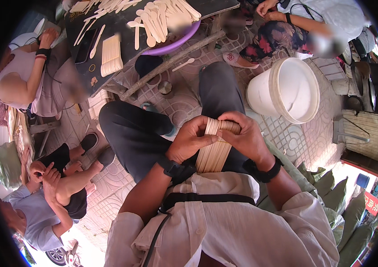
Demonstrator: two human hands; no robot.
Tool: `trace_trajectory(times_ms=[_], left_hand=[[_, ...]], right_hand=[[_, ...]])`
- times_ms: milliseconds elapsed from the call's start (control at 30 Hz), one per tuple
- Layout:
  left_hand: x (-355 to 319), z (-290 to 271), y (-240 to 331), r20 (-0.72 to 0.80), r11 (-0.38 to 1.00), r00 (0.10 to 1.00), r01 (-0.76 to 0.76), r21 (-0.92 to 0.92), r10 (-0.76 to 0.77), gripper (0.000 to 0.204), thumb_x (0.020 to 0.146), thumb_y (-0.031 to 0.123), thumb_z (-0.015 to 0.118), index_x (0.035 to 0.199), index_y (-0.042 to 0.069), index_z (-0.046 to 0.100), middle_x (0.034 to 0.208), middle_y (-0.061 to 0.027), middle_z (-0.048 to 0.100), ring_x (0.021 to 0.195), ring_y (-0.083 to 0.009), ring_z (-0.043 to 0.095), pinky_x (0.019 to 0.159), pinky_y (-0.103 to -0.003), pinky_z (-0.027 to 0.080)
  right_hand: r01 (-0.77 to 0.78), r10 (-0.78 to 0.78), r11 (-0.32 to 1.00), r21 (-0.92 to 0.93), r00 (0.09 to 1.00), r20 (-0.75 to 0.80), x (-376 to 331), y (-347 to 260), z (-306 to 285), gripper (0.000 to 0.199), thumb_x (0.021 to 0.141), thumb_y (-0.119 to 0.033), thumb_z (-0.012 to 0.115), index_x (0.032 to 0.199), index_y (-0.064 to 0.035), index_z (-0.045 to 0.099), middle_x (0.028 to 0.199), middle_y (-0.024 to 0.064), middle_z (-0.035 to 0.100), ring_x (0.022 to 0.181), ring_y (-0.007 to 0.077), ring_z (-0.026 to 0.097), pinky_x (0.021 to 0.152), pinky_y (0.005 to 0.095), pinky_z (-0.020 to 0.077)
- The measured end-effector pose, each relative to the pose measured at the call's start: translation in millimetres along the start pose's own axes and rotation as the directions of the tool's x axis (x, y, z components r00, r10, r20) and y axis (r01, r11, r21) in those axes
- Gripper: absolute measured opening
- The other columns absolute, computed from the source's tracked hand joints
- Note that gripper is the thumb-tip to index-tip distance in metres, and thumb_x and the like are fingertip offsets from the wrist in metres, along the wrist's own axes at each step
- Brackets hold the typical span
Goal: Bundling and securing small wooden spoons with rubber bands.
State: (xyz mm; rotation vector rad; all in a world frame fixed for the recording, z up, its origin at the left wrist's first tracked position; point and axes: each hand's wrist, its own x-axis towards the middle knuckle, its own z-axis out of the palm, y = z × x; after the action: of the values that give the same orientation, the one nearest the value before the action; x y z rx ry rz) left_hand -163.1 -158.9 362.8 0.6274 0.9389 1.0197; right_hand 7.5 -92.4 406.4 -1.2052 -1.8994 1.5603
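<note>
Stick bundle (213, 158): far end between left grip (190, 140), right grip (250, 137).

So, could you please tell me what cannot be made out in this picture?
In the head view:
Wooden bundle: partly covered by the left hand and right hand.
Black table: far side cut off by the upper edge.
Purple basin: largely hidden by the table or wooden spoons.

Seated, with left knee (115, 116) off to far left and right knee (218, 75) straight ahead. Elbows bent: left forearm (146, 187) angled in from near left, right forearm (285, 186) from near right. Left hand (190, 140) and right hand (249, 137) close together at middle, curled in a grip; thumbs on near side, tips nearly meeting; other fingers partly hidden.
</note>
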Motion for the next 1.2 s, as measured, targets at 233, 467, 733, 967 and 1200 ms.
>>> trace_trajectory(times_ms=[233, 467, 733, 967, 1200], left_hand=[[-4, 0, -3, 0.009, 1.000, 1.000, -0.020, 0.014, 0.020, 0.028, 0.081, 0.006, 0.068, 0.106, 0.004, 0.055, 0.094, 0.0008, 0.059, 0.087, -0.0072, 0.056, 0.078, -0.022, 0.044], [-2, -4, -11, 0.019, 1.000, 1.000, -0.008, -0.028, 0.008, 0.027, 0.082, 0.008, 0.068, 0.105, 0.003, 0.056, 0.094, -0.0007, 0.060, 0.087, -0.0082, 0.057, 0.078, -0.022, 0.046], [-1, -11, -7, -0.012, 0.996, 0.997, 0.080, -0.047, -0.081, 0.030, 0.083, 0.011, 0.067, 0.109, 0.001, 0.055, 0.098, -0.0027, 0.061, 0.093, -0.0094, 0.057, 0.082, -0.024, 0.046], [-11, -17, -10, 0.131, 0.980, 0.972, 0.191, 0.056, -0.197, 0.040, 0.082, 0.006, 0.065, 0.119, -0.002, 0.053, 0.107, -0.0063, 0.061, 0.096, -0.0115, 0.058, 0.086, -0.026, 0.044], [-12, -16, -9, 0.072, 0.989, 0.988, 0.136, 0.062, -0.140, 0.035, 0.081, 0.005, 0.066, 0.114, -0.003, 0.056, 0.105, -0.0068, 0.063, 0.094, -0.0126, 0.059, 0.085, -0.027, 0.045]], right_hand=[[0.155, -0.155, 0.988, 0.005, 0.987, -0.032, -3, 13, 9, 0.023, 0.075, 0.001, 0.068, 0.097, -0.0001, 0.059, 0.098, 0.0088, 0.063, 0.088, 0.0147, 0.060, 0.078, 0.0261, 0.0475], [0.146, -0.146, 0.989, -0.027, 0.989, 0.025, -5, 17, 10, 0.022, 0.077, 0.000, 0.067, 0.098, -0.0010, 0.060, 0.099, 0.0102, 0.063, 0.090, 0.0178, 0.061, 0.079, 0.0274, 0.0473], [0.171, -0.167, 0.982, -0.080, 0.984, 0.054, 6, 21, 8, 0.022, 0.081, -0.006, 0.065, 0.101, 0.0003, 0.060, 0.092, 0.0107, 0.063, 0.079, 0.0201, 0.063, 0.070, 0.0286, 0.0478], [-0.091, 0.075, 0.964, 0.251, 0.995, 0.071, 9, 28, 8, 0.026, 0.084, -0.009, 0.064, 0.108, -0.0003, 0.059, 0.095, 0.0037, 0.062, 0.086, 0.0101, 0.058, 0.078, 0.0235, 0.0450], [-0.299, 0.306, 0.608, 0.736, 0.943, 0.131, -17, 22, 24, 0.042, 0.083, 0.000, 0.061, 0.123, 0.0025, 0.047, 0.104, 0.0070, 0.062, 0.094, 0.0136, 0.059, 0.086, 0.0270, 0.0452]])
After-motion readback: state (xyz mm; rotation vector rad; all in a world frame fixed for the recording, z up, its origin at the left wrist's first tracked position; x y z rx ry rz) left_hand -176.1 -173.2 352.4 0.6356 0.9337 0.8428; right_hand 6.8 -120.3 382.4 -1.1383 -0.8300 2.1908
